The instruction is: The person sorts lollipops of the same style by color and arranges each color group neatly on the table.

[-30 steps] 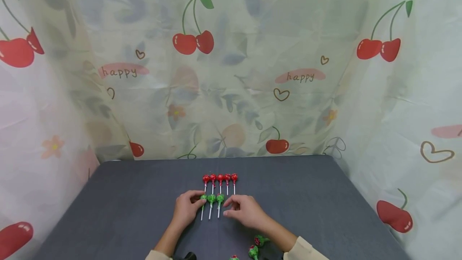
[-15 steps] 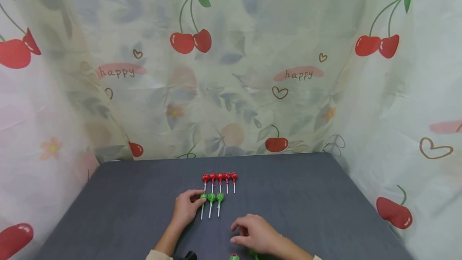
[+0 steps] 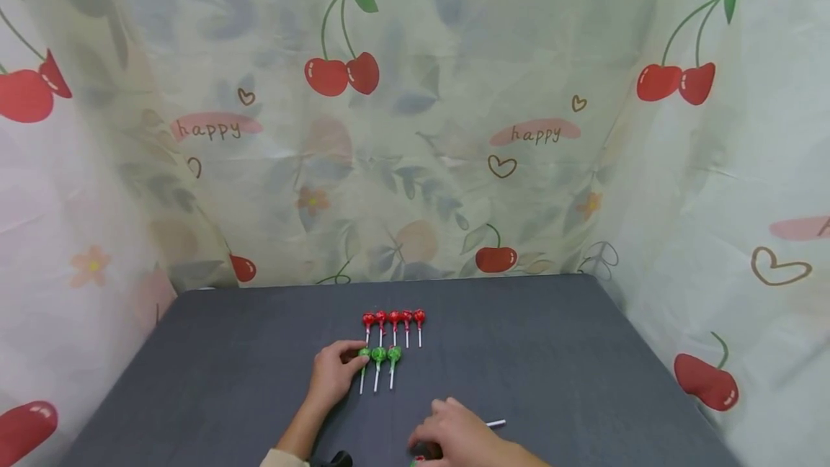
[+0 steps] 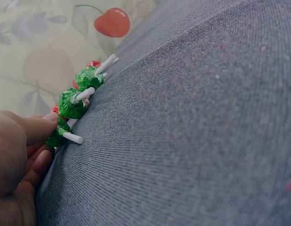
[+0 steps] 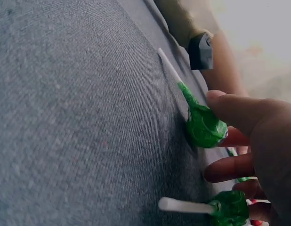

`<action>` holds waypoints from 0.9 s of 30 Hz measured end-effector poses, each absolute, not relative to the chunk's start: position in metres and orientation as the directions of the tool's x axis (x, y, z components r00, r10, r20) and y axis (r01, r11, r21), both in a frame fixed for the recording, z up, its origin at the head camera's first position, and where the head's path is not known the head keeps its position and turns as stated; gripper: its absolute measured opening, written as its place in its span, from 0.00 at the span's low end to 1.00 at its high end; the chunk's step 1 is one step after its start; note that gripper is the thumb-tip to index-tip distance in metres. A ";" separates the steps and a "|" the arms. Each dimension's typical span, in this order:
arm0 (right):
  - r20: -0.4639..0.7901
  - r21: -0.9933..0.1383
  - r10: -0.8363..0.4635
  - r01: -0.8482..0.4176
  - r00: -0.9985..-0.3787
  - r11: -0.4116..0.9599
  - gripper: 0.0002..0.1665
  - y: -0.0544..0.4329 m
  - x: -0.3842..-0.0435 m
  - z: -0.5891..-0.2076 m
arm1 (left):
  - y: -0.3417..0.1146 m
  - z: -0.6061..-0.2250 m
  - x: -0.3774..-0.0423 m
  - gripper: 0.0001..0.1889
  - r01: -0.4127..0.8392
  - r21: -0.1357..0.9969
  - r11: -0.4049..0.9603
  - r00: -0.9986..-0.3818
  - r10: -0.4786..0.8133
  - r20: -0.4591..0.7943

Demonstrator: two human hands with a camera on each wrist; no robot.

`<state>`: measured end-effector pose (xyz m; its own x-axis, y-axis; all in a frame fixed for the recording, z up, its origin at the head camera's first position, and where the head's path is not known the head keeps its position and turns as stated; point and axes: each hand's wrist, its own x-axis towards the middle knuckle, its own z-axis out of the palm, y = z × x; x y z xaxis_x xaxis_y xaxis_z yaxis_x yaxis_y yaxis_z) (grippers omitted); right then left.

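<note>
In the head view, my left hand is at the left end of a row of green lollipops. Its thumb and fingers pinch the leftmost green lollipop by the wrapped head, its white stick pointing out. My right hand is low over the cloth at the front. In the right wrist view, its thumb and forefinger lie around the head of another green lollipop, not clearly gripping it. Another green lollipop lies by its lower fingers. The right palm is hidden.
Behind the green row, several red lollipops lie side by side, sticks toward me. A white stick shows beyond the right hand. Dark grey cloth covers the table, and a cherry-print curtain stands around it.
My right hand has moved back from the green row toward the front edge, down to the loose green lollipops. The left hand stays on the leftmost green lollipop.
</note>
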<state>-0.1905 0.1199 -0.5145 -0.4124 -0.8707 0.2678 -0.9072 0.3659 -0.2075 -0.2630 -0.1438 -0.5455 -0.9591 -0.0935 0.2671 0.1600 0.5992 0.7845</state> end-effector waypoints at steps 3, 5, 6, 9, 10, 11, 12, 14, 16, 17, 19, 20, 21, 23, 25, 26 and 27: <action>0.262 -0.208 -0.890 -0.923 -0.372 0.324 0.11 0.118 -0.189 -0.514 | -0.143 -0.546 -0.263 0.11 0.164 0.781 0.603 -0.958 -0.091 0.272; 0.265 -0.201 -0.896 -0.929 -0.356 0.310 0.10 0.116 -0.188 -0.514 | -0.144 -0.546 -0.263 0.11 0.166 0.781 0.602 -0.957 -0.092 0.274; 0.266 -0.190 -0.899 -0.934 -0.347 0.304 0.09 0.116 -0.188 -0.514 | -0.144 -0.546 -0.263 0.11 0.165 0.781 0.602 -0.958 -0.092 0.272; 0.261 -0.190 -0.906 -0.938 -0.334 0.292 0.09 0.116 -0.188 -0.515 | -0.144 -0.546 -0.262 0.11 0.157 0.784 0.600 -0.960 -0.094 0.264; 0.263 -0.187 -0.906 -0.939 -0.332 0.290 0.09 0.116 -0.189 -0.515 | -0.144 -0.545 -0.262 0.11 0.153 0.786 0.598 -0.961 -0.096 0.260; 0.260 -0.197 -0.905 -0.936 -0.336 0.291 0.09 0.116 -0.189 -0.515 | -0.144 -0.545 -0.262 0.11 0.150 0.788 0.597 -0.962 -0.097 0.256; 0.264 -0.192 -0.904 -0.937 -0.337 0.293 0.09 0.117 -0.190 -0.515 | -0.144 -0.545 -0.262 0.11 0.148 0.788 0.597 -0.963 -0.096 0.253; 0.274 -0.181 -0.897 -0.935 -0.346 0.306 0.09 0.118 -0.191 -0.514 | -0.144 -0.546 -0.262 0.11 0.146 0.789 0.597 -0.963 -0.096 0.251; 0.293 -0.166 -0.885 -0.931 -0.362 0.325 0.10 0.118 -0.191 -0.512 | -0.144 -0.545 -0.262 0.11 0.147 0.788 0.598 -0.963 -0.095 0.251; 0.303 -0.165 -0.878 -0.927 -0.372 0.336 0.10 0.119 -0.192 -0.511 | -0.144 -0.546 -0.261 0.11 0.149 0.786 0.600 -0.963 -0.093 0.253; 0.321 -0.176 -0.859 -0.917 -0.398 0.359 0.12 0.120 -0.194 -0.507 | -0.144 -0.545 -0.261 0.11 0.154 0.784 0.601 -0.962 -0.090 0.258; 0.329 -0.184 -0.850 -0.911 -0.411 0.369 0.12 0.120 -0.195 -0.505 | -0.144 -0.545 -0.261 0.11 0.155 0.785 0.600 -0.962 -0.090 0.258; 0.333 -0.199 -0.842 -0.904 -0.425 0.378 0.12 0.120 -0.197 -0.503 | -0.144 -0.545 -0.261 0.11 0.158 0.783 0.601 -0.961 -0.089 0.262; 0.333 -0.228 -0.827 -0.890 -0.453 0.396 0.12 0.121 -0.202 -0.499 | -0.144 -0.545 -0.261 0.11 0.162 0.784 0.600 -0.960 -0.089 0.266; 0.317 -0.260 -0.816 -0.871 -0.484 0.416 0.12 0.121 -0.208 -0.495 | -0.144 -0.545 -0.261 0.11 0.165 0.784 0.599 -0.959 -0.088 0.269; 0.303 -0.282 -0.810 -0.860 -0.501 0.426 0.12 0.122 -0.212 -0.492 | -0.144 -0.545 -0.261 0.11 0.166 0.783 0.599 -0.959 -0.087 0.270; 0.283 -0.313 -0.803 -0.842 -0.524 0.439 0.12 0.122 -0.216 -0.491 | -0.144 -0.545 -0.261 0.11 0.167 0.783 0.600 -0.959 -0.086 0.270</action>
